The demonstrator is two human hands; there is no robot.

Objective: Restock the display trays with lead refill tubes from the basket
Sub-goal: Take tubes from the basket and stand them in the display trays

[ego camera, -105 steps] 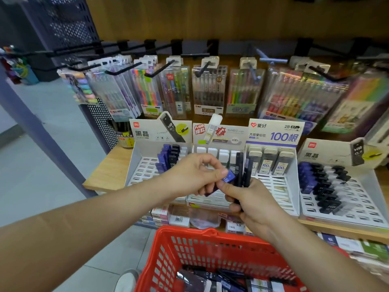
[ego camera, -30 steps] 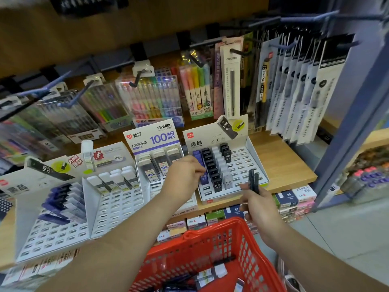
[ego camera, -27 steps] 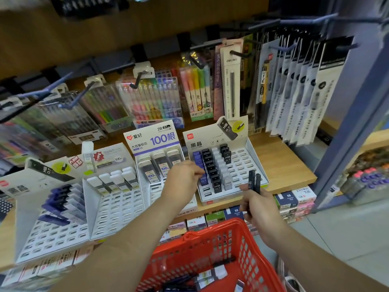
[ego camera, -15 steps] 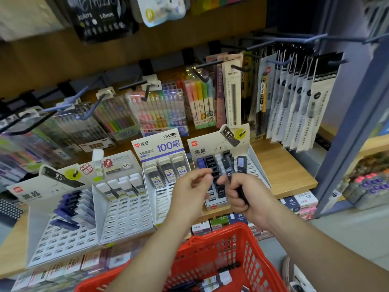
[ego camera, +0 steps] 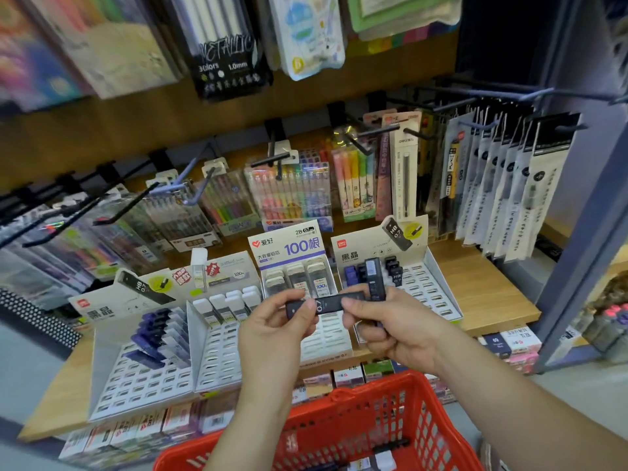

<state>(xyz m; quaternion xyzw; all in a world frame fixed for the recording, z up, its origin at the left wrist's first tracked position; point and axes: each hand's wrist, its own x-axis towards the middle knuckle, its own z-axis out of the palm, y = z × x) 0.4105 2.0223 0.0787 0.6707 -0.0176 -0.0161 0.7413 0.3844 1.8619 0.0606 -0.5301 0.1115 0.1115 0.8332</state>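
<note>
Hands were close together in front of the wooden shelf (ego camera: pixel 492 283) — my left hand (ego camera: pixel 272 334) and my right hand (ego camera: pixel 401 331), side by side above the red basket (ego camera: pixel 356 390).

Between them was one black lead tube (ego camera: pixel 331 304), lying flat and sideways, with "0.7" on it in white. My left hand pinched its left end with the thumb and first finger, and the other fingers were curled in. My right hand pinched the other end the same way. The rest of my right hand was curled round more tubes (ego camera: pixel 374 277) that stood up out of my fist — I could not tell how many there were.

Behind my hands, four white display trays sat side by side on the shelf. The tray on the far right (ego camera: pixel 431 294) had blue and black tubes only in its back rows, with many bare slots in front. The next tray (ego camera: pixel 326 338), under a card that said "100", had fat tubes at the back. The third tray (ego camera: pixel 221 362) had tubes with white caps. The tray on the far left (ego camera: pixel 136 382) had blue tubes leaning in it.

Down in the basket, a few dark tubes (ego camera: pixel 390 444) lay on the bottom. Packs of pens (ego camera: pixel 289 195) hung on hooks above the trays, and small boxes (ego camera: pixel 350 377) were lined up under the shelf.
</note>
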